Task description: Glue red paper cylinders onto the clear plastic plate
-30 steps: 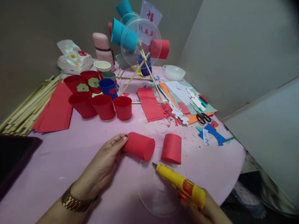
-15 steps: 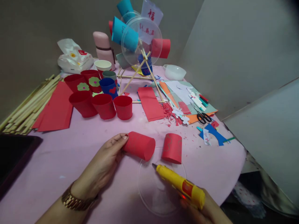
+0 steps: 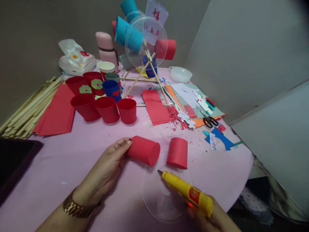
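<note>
My left hand (image 3: 115,161) pinches the closed end of a red paper cup (image 3: 144,150), which is tilted on its side with its other end toward the right. In my right hand (image 3: 205,216) is a yellow hot glue gun (image 3: 184,189) with a small red light lit. Its dark nozzle points left, just below the held cup and over the rim of a clear plastic disc (image 3: 166,209) lying on the table. A second red paper cup (image 3: 178,153) with faint drawn lines stands at the disc's far edge, to the right of the first.
Several decorated cups (image 3: 106,109) stand at the left, near wooden sticks (image 3: 29,109) and red paper (image 3: 58,112). Behind rises a stick-framed wheel (image 3: 146,42) hung with cups. Scissors (image 3: 210,121), markers (image 3: 204,104) and paper scraps lie right. A dark device (image 3: 16,164) is far left.
Very little differs. The glue gun's nozzle has shifted very slightly beside the disc's rim; the held cup and my left hand stay in place.
</note>
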